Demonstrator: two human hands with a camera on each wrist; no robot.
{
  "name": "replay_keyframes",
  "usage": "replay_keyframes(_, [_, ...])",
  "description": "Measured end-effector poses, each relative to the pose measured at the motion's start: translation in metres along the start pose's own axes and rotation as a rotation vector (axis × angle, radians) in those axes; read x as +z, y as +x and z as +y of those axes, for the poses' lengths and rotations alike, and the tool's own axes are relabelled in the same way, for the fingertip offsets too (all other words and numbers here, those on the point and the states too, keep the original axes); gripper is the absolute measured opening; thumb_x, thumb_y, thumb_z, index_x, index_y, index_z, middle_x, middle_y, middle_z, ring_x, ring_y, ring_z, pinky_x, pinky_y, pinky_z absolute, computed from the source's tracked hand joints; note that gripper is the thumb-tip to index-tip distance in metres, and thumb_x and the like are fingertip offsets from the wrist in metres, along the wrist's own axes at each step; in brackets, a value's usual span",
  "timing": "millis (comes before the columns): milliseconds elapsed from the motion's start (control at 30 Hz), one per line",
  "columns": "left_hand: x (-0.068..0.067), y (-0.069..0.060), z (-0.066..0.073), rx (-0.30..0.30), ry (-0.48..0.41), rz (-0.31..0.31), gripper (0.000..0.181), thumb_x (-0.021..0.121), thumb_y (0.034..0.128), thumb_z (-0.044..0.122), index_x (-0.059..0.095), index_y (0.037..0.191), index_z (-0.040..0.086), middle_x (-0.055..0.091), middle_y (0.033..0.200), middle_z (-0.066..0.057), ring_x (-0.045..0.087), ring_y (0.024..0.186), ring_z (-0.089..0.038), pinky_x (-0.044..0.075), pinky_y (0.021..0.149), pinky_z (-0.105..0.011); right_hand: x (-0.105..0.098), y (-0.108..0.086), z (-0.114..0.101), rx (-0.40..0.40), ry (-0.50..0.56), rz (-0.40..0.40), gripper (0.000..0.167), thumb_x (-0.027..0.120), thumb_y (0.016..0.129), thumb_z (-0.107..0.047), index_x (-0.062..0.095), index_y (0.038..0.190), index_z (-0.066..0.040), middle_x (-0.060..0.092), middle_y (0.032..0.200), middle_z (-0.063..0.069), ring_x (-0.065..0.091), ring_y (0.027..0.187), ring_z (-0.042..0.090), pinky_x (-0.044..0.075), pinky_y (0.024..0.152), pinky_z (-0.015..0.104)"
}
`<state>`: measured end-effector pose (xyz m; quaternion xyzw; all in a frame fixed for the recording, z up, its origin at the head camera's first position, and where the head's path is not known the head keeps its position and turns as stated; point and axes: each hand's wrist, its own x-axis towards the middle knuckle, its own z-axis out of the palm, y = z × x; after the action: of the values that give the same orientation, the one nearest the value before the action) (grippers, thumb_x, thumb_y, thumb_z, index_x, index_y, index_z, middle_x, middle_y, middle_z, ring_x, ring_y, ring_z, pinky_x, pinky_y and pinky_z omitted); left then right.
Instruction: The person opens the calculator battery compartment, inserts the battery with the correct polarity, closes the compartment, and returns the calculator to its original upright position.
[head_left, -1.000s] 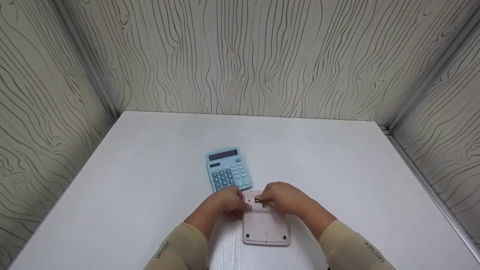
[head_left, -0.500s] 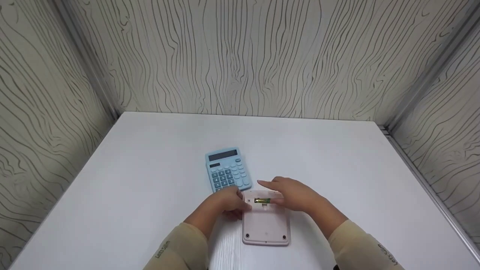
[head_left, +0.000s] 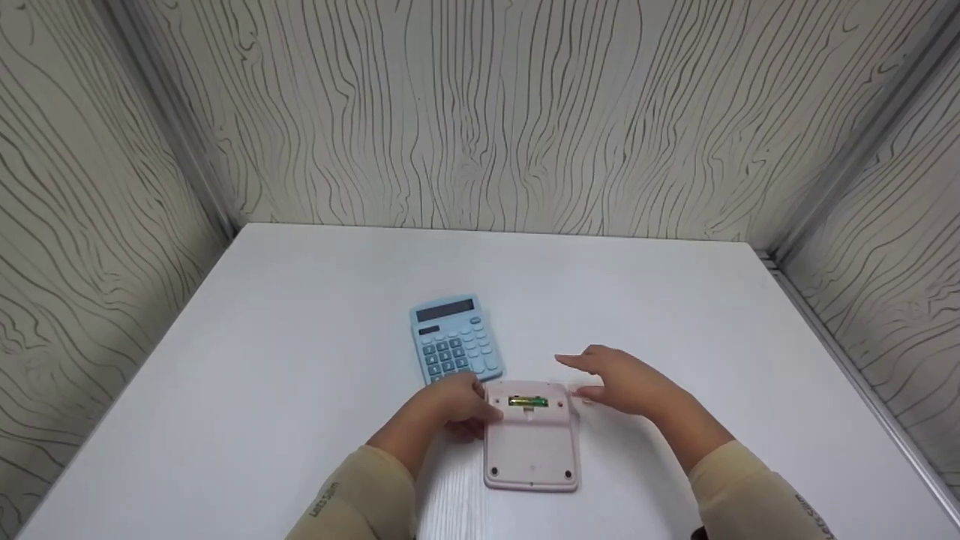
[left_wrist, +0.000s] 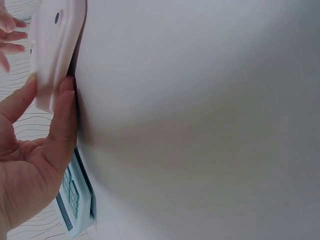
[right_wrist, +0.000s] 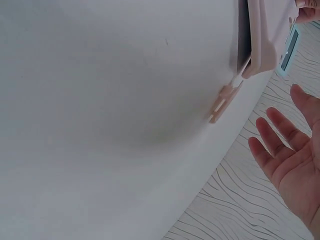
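A pale pink calculator (head_left: pixel 531 450) lies face down on the white table. In its uncovered battery compartment sits a green-and-gold battery (head_left: pixel 528 401). My left hand (head_left: pixel 459 401) pinches the calculator's left edge near the top; the left wrist view shows the thumb on the back and fingers underneath. Just right of the calculator, my right hand (head_left: pixel 626 381) hovers with its fingers spread, holding nothing. The right wrist view shows a small pink battery cover (right_wrist: pixel 220 106) on the table beside the calculator, below that hand.
A light blue calculator (head_left: pixel 450 337) lies face up behind the left hand, close to the pink one's upper left corner. The white table (head_left: pixel 315 300) meets wood-patterned panels (head_left: pixel 480 112) at the back and sides.
My right hand has let go of the battery and drawn away to the right, its fingers opening. The battery now shows fully in the compartment. My left hand keeps its hold.
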<state>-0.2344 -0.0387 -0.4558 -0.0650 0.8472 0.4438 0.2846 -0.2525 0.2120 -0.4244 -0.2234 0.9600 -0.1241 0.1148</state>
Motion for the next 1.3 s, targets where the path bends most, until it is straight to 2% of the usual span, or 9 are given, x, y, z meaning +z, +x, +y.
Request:
replay_keyframes(133, [-0.001, -0.001, 0.001, -0.002, -0.006, 0.000, 0.028, 0.072, 0.0772, 0.021, 0.053, 0.091, 0.007, 0.064, 0.074, -0.010, 0.064, 0.064, -0.022, 0.052, 0.059, -0.032, 0.001, -0.001, 0.009, 0.015, 0.005, 0.002, 0.053, 0.066, 0.084, -0.021, 0.049, 0.133, -0.025, 0.055, 0.122, 0.009, 0.049, 0.116, 0.028, 0.039, 0.097, 0.048])
replay_keyframes(367, [-0.001, -0.001, 0.002, -0.009, 0.007, 0.004, 0.029, 0.073, 0.0767, 0.022, 0.053, 0.092, 0.007, 0.064, 0.073, -0.010, 0.064, 0.064, -0.021, 0.052, 0.058, -0.031, 0.008, -0.001, 0.018, 0.012, 0.034, 0.006, 0.050, 0.067, 0.083, -0.018, 0.053, 0.130, -0.021, 0.057, 0.116, 0.008, 0.052, 0.110, 0.027, 0.041, 0.095, 0.046])
replay_keyframes(600, [0.000, 0.001, 0.000, 0.006, 0.007, 0.012, 0.027, 0.073, 0.0767, 0.021, 0.055, 0.091, 0.007, 0.065, 0.072, -0.009, 0.064, 0.062, -0.021, 0.052, 0.057, -0.031, 0.018, 0.001, 0.020, -0.022, 0.025, 0.029, 0.044, 0.068, 0.081, -0.017, 0.058, 0.124, -0.016, 0.060, 0.107, 0.006, 0.056, 0.101, 0.024, 0.044, 0.090, 0.044])
replay_keyframes(767, [-0.001, 0.002, -0.001, 0.012, 0.017, 0.007, 0.026, 0.072, 0.0769, 0.022, 0.055, 0.090, 0.007, 0.065, 0.071, -0.009, 0.063, 0.062, -0.021, 0.052, 0.057, -0.031, 0.025, 0.003, 0.019, 0.031, 0.045, 0.023, 0.041, 0.068, 0.081, -0.015, 0.061, 0.121, -0.018, 0.059, 0.104, 0.002, 0.056, 0.099, 0.022, 0.045, 0.090, 0.043])
replay_keyframes(1033, [-0.001, 0.000, 0.000, 0.006, 0.012, 0.010, 0.028, 0.073, 0.0761, 0.022, 0.055, 0.091, 0.008, 0.064, 0.073, -0.009, 0.063, 0.063, -0.021, 0.052, 0.057, -0.031, 0.031, 0.005, 0.020, -0.011, 0.030, 0.039, 0.036, 0.066, 0.082, -0.010, 0.063, 0.118, -0.013, 0.058, 0.093, 0.001, 0.056, 0.086, 0.017, 0.048, 0.083, 0.041])
replay_keyframes(1167, [-0.001, -0.001, 0.001, 0.010, 0.016, 0.014, 0.027, 0.073, 0.0765, 0.022, 0.055, 0.090, 0.008, 0.064, 0.073, -0.009, 0.063, 0.063, -0.021, 0.052, 0.057, -0.030, 0.034, 0.005, 0.019, 0.020, 0.028, 0.039, 0.036, 0.067, 0.080, -0.008, 0.065, 0.115, -0.014, 0.057, 0.091, -0.001, 0.053, 0.083, 0.015, 0.048, 0.081, 0.039])
replay_keyframes(1300, [-0.001, -0.002, 0.001, 0.008, 0.014, 0.014, 0.027, 0.073, 0.0765, 0.022, 0.054, 0.090, 0.008, 0.064, 0.074, -0.010, 0.063, 0.063, -0.022, 0.052, 0.057, -0.031, 0.035, 0.005, 0.016, 0.059, 0.009, 0.041, 0.034, 0.069, 0.078, -0.008, 0.067, 0.111, -0.015, 0.056, 0.091, -0.003, 0.054, 0.086, 0.015, 0.047, 0.084, 0.037])
